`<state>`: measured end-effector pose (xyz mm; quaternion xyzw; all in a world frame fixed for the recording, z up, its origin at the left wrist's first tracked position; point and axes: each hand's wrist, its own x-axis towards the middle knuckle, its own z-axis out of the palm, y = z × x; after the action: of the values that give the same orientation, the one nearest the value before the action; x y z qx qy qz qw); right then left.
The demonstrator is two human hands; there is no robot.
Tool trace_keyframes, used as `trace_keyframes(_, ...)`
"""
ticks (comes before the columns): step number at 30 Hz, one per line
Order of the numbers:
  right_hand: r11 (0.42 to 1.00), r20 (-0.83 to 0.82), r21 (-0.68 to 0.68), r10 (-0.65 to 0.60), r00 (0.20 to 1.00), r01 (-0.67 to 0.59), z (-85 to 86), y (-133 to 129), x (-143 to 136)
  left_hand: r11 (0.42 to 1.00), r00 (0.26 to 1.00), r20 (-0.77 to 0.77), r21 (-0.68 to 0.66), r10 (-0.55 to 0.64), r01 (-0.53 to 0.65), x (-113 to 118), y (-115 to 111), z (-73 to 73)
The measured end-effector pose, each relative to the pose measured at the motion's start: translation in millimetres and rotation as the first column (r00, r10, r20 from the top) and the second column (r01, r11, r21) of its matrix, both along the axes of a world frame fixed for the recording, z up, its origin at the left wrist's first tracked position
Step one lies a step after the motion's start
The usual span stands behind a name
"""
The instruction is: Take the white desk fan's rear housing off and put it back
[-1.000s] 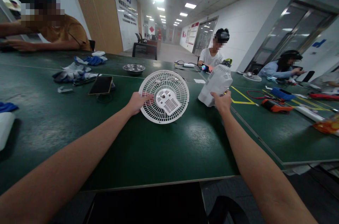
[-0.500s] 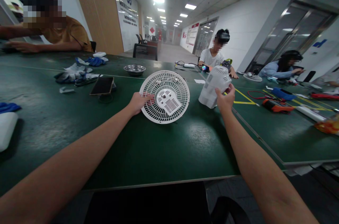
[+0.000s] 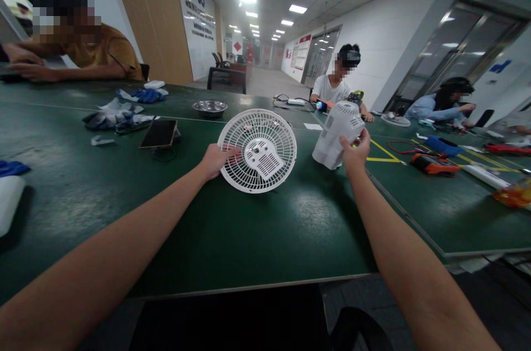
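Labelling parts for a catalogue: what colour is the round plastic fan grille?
The round plastic fan grille is white, clearest in the head view.

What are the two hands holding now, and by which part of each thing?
The left hand holds the round white grille by its left rim. The right hand holds the white housing by its right side.
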<state>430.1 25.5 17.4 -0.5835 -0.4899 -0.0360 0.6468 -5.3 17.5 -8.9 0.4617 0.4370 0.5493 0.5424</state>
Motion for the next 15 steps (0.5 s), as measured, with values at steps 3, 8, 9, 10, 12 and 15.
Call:
trace_keyframes(3,1.000,0.004,0.019,-0.012,1.000,0.012,1.8,-3.2,-2.5,1.000,1.000,-0.004,0.021,-0.007,0.007,-0.2,-0.5,-0.3)
trace_keyframes(8,0.996,0.092,0.035,-0.082,0.992,0.079,7.2,-10.3,-7.9,1.000,1.000,0.003,0.009,-0.013,0.012,0.0,-1.5,1.7)
trace_keyframes(9,0.995,0.110,0.043,-0.092,0.990,0.087,8.2,-11.0,-8.6,1.000,1.000,0.003,0.006,-0.015,0.015,-0.2,-1.8,2.2)
trace_keyframes(10,0.994,0.123,0.051,-0.098,0.988,0.092,8.8,-11.2,-8.8,1.000,1.000,0.003,0.004,-0.016,0.016,-0.3,-2.0,2.7)
trace_keyframes(12,0.994,0.122,0.062,-0.099,0.988,0.092,8.7,-9.9,-7.5,1.000,1.000,0.002,-0.001,-0.014,0.014,-0.5,-2.0,2.9)
trace_keyframes(15,0.995,0.063,0.064,-0.081,0.995,0.077,5.9,-4.6,-1.3,1.000,1.000,0.004,-0.005,-0.004,0.004,-0.4,-0.7,1.1)
